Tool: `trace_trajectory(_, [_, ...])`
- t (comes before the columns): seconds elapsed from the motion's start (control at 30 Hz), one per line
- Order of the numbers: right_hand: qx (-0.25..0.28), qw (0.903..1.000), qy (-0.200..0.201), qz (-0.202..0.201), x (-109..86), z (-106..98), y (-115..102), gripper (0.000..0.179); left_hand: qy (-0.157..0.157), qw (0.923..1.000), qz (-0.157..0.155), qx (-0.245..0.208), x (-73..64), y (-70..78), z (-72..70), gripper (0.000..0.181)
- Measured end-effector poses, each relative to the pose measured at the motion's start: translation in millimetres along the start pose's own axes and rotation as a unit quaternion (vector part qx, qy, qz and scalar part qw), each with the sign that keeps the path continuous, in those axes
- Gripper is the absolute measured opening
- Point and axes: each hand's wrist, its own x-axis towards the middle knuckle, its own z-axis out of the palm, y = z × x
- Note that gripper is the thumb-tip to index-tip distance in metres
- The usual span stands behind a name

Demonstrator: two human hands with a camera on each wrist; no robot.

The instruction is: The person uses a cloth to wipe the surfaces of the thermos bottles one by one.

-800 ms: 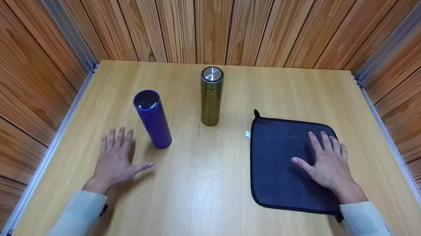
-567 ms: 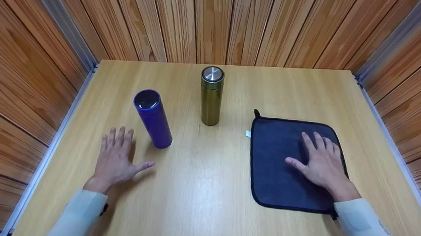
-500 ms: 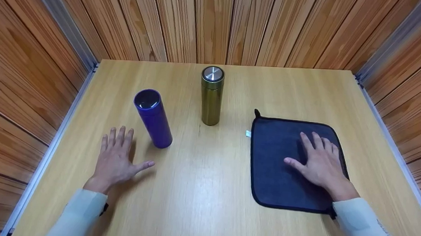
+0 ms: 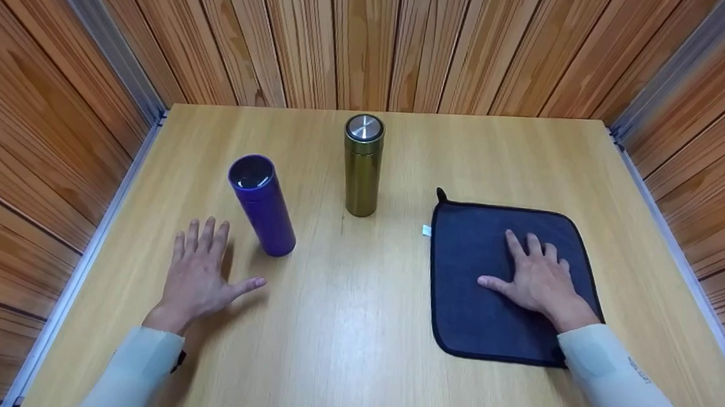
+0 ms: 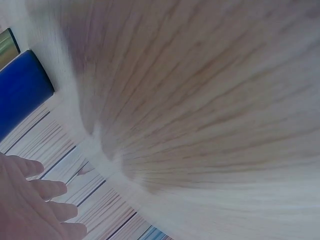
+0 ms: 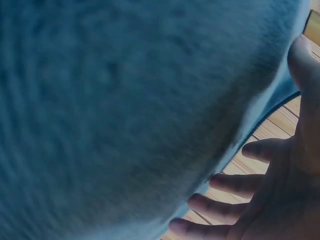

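Observation:
My left hand (image 4: 197, 281) is spread out low over the table, to the left of a purple bottle (image 4: 267, 216), and holds nothing. That bottle stands upright with a dark, glossy top. A second bottle, olive-gold with a silver lid (image 4: 363, 171), stands farther back near the middle. On the right lies a dark blue square cloth (image 4: 465, 281) with black edging, a corner loop and a small white tag. Over it my right hand (image 4: 539, 280) is spread, fingers extended; whether it touches the cloth I cannot tell. The right wrist view shows the cloth (image 6: 110, 110) close up beneath the fingers.
The light wooden table (image 4: 339, 355) is bounded by a plank wall (image 4: 367, 44) behind and plank walls on both sides. Grey metal strips (image 4: 103, 32) run along the corners and the table's side edges.
My right hand has moved left and slightly toward me over the cloth, from its right part nearer the middle. The left hand, both bottles and the cloth have stayed in place.

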Motion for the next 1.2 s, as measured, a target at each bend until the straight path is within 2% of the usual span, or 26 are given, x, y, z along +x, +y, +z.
trace_trajectory(0.13, [-0.002,1.0,-0.006,-0.002,-0.2,1,-2,0.114,0.002,1.0,-0.001,-0.004,-0.4,-0.5,-0.5,0.128])
trace_trajectory(0.27, [-0.005,0.9999,0.003,-0.012,0.0,-2,-6,0.102,0.003,1.0,-0.003,-0.007,-1.0,-1.4,0.6,0.129])
trace_trajectory(0.63, [0.012,0.9931,0.079,-0.086,1.3,0,-9,0.038,-0.003,1.0,-0.003,-0.004,1.1,0.6,0.0,0.13])
trace_trajectory(0.8, [0.027,0.9899,0.098,-0.099,0.8,-1,-8,0.017,-0.003,1.0,-0.002,-0.004,2.2,1.1,-0.2,0.13])
trace_trajectory(0.93, [0.05,0.9872,0.116,-0.097,-1.6,-6,-9,0.01,0.002,1.0,-0.001,-0.009,3.4,2.1,-1.3,0.13])
trace_trajectory(1.2, [0.114,0.9817,0.135,-0.07,-10.7,-18,-15,0.013,0.008,0.9998,-0.002,-0.018,6.2,4.9,-4.4,0.129])
